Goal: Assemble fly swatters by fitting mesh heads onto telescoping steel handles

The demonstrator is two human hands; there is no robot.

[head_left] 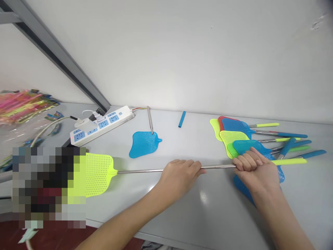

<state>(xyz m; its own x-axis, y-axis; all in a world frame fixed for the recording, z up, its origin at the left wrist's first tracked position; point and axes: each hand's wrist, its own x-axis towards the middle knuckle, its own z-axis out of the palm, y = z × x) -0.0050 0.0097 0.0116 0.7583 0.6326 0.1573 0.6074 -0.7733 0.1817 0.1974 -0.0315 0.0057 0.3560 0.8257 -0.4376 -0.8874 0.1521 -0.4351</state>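
Note:
A fly swatter with a yellow-green perforated head [100,173] and a long extended metal rod lies level across the view, held in both fists. My left hand [180,175] is closed around the middle of the rod. Closer to the yellow handle, my right hand [256,170] grips the rod's other end. Pixelation hides the left part of the yellow head. Just behind the rod, a blue swatter head [144,143] rests on the table, with a loose metal rod [150,119] touching its top edge. A short blue handle sleeve [182,119] lies farther right.
At the right is a pile of swatters, with a red swatter head [227,121] among blue, yellow and green ones. A white power strip [104,126] with plugs sits at left. Wrapped colourful packages [23,104] lie far left, near a grey metal frame post [62,55].

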